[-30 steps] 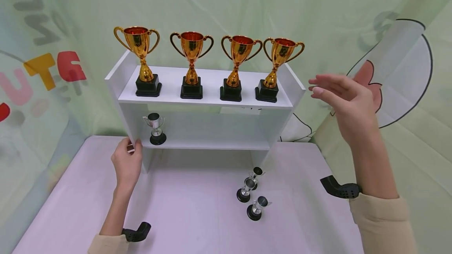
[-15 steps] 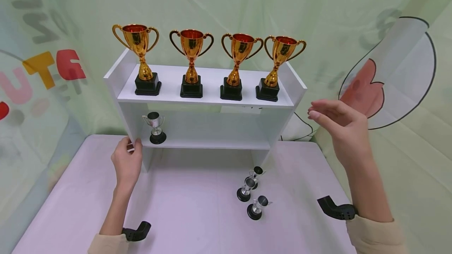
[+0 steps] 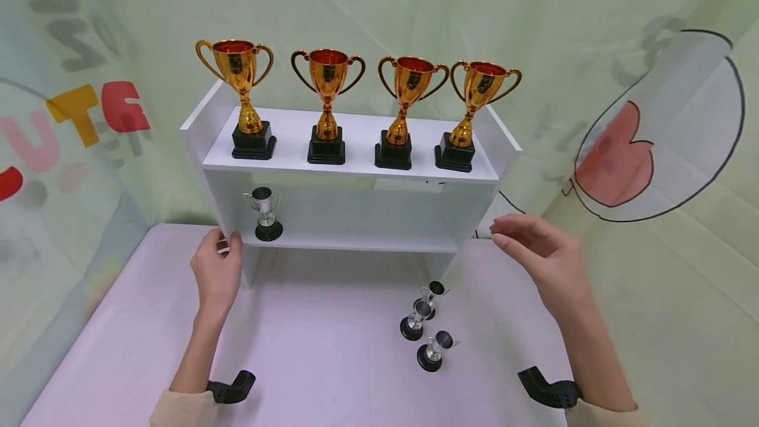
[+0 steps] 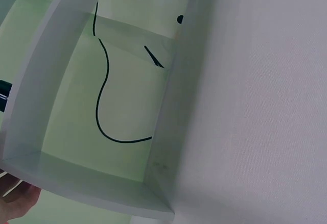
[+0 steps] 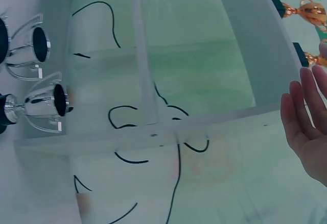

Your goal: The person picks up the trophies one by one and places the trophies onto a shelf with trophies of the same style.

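Note:
A white two-tier shelf (image 3: 356, 242) stands on the table. My left hand (image 3: 216, 269) holds the lower front edge of its left side panel; in the left wrist view only some fingers (image 4: 23, 203) show, beside the panel. In the air to the right of the shelf is my right hand (image 3: 542, 259), fingers loosely bent, nothing held. Small silver trophy cups stand on the table below the shelf's right part: a rear one (image 3: 435, 290), a middle one (image 3: 417, 318) and a front one (image 3: 437, 350). Another silver trophy cup (image 3: 266, 213) stands at the left of the lower tier.
Several gold trophy cups (image 3: 328, 104) stand in a row on the upper tier. Pale green printed curtains (image 3: 563, 5) hang behind and at the sides. A white cloth (image 3: 332, 354) covers the table. Cables (image 3: 510, 201) show behind the shelf's right side.
My right hand has moved down and to the left, from beside the upper tier to about the lower tier's height. The left hand stays on the side panel, and the trophy cups have not moved.

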A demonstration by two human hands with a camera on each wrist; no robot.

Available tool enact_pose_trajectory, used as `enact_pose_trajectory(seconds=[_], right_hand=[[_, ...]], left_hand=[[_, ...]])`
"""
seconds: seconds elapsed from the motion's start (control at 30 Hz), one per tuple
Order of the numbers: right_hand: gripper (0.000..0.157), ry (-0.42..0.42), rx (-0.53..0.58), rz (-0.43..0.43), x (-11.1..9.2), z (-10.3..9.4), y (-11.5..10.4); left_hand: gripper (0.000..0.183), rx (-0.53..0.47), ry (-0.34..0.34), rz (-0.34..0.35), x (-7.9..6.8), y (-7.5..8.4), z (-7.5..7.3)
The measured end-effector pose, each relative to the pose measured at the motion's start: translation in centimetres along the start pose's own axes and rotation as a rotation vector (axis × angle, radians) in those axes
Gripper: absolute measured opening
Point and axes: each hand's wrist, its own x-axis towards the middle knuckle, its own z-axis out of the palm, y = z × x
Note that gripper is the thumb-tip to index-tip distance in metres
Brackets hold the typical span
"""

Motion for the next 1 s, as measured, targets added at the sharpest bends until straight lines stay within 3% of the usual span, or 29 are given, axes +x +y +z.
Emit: enact_pose_trajectory(seconds=[0.43, 0.77, 1.0], right_hand=[[0.027, -0.063, -0.046, 0.072, -3.2, 1.8, 2.8], [0.026, -0.092, 0.048, 0.07, -5.8, 2.7, 5.7], [0.028, -0.078, 0.018, 0.148, -8.1, 3.5, 7.6]], left_hand=[[0.025, 0.011, -0.007, 0.008, 0.1, -0.1, 0.1], [0.025, 0.012, 0.005, 0.007, 0.4, -0.1, 0.2], [0.025, 0.006, 0.0, -0.004, 0.2, -0.2, 0.2]])
